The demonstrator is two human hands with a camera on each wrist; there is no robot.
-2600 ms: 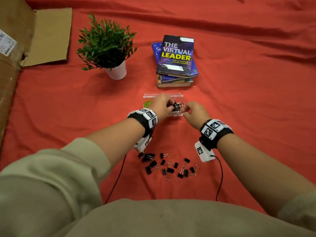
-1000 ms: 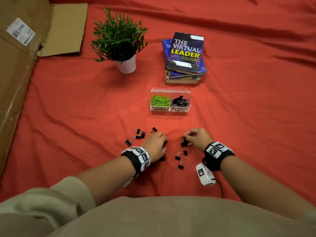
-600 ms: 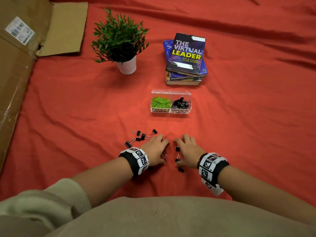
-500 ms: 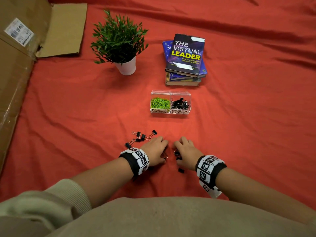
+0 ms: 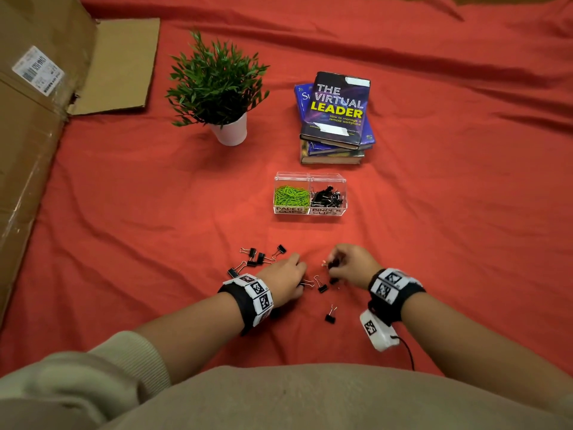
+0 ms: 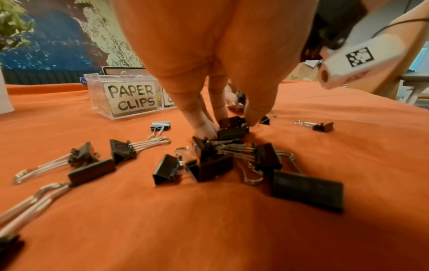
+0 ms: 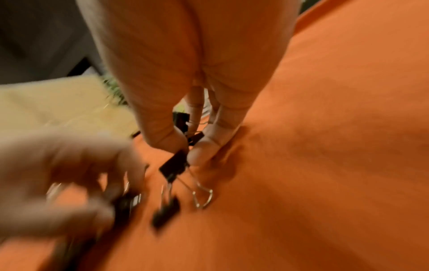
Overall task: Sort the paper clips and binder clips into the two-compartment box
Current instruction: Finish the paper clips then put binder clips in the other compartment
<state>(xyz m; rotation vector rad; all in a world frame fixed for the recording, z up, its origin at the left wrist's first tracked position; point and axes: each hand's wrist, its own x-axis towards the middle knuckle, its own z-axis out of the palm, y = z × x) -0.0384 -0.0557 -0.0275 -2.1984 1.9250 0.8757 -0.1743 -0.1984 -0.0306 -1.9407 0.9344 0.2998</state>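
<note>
From the head view, the two-compartment box [image 5: 310,193] sits on the red cloth [image 5: 449,212] just in front of a stack of books [image 5: 336,119], with green paper clips [image 5: 291,195] in its left compartment and black binder clips [image 5: 327,197] in its right. A potted plant [image 5: 218,88] stands to the left of the books, and flattened cardboard [image 5: 40,88] lies at the far left. Nearer the person, loose binder clips [image 5: 257,259] are scattered on the cloth. The left hand [image 5: 285,282] rests low among them, knuckles up, and the right hand [image 5: 350,265] hovers just beside it with fingers curled round dark clips. One lone clip [image 5: 330,316] lies nearer the body, between the wrists

In the left wrist view, the left hand's fingertips [image 6: 204,128] and thumb pinch a black binder clip [image 6: 233,128] at the top of a pile on the cloth; the "PAPER CLIPS" label [image 6: 132,99] on the box shows behind

In the right wrist view, the right hand's thumb and fingers [image 7: 202,150] are closed on several binder clips [image 7: 176,163], one dangling by its wire handles; the left hand is a blur at lower left
</note>
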